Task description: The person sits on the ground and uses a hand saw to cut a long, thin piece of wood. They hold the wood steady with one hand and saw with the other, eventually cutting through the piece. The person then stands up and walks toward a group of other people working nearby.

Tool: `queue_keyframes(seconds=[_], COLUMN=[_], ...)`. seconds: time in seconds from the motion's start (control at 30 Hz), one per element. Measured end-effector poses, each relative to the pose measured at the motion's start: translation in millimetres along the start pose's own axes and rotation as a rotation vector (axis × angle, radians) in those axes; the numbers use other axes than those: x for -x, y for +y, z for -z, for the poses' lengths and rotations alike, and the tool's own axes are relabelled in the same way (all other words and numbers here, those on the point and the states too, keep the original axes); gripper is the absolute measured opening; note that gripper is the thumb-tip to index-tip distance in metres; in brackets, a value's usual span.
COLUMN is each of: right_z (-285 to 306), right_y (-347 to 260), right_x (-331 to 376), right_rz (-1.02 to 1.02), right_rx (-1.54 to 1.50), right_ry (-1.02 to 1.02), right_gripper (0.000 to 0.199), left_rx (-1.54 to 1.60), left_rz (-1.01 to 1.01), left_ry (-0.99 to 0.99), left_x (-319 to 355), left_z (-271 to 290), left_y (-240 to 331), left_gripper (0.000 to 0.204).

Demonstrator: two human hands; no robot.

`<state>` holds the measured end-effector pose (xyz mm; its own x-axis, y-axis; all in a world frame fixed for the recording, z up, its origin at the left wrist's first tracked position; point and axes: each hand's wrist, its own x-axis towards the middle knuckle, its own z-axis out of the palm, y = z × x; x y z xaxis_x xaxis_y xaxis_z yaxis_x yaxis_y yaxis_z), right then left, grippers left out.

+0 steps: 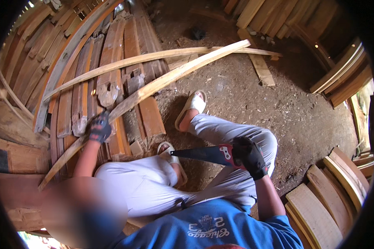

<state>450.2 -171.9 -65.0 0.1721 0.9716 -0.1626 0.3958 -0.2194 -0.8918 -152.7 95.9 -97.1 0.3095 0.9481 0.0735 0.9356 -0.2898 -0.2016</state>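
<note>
A gloved left hand (99,128) grips a long pale wooden slat (153,85) slanting away. The right hand (248,157) clasps a black-bladed handsaw with red handle (207,154); steadying the slat firmly would help.

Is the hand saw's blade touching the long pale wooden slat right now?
Apart. The head view shows the saw held in the right hand over the legs, well clear of the slat.

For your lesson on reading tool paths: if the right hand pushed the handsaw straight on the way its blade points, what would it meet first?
The right hand aims the handsaw leftward. The blade tip sits by the sandalled foot, so that looks first in line, though depth is unclear; it may pass above.
</note>
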Motion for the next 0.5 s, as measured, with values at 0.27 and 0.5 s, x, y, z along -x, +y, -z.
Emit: queue_keyframes(seconds=[0.27, 0.5], right_z=[127.8, 194.9], right_y=[-11.7, 3.3], right_x=[-55.7, -116.5], right_rz=[-0.001, 0.532], right_rx=[-0.475, -0.541], right_ry=[-0.185, -0.659], right_gripper=[0.078, 0.08], left_rx=[0.039, -0.091], left_rz=[0.039, -0.05], left_ry=[0.045, 0.245], left_x=[78.1, 143.5], left_z=[74.5, 37.3], left_y=[-4.0, -78.0], left_gripper=[0.047, 0.021])
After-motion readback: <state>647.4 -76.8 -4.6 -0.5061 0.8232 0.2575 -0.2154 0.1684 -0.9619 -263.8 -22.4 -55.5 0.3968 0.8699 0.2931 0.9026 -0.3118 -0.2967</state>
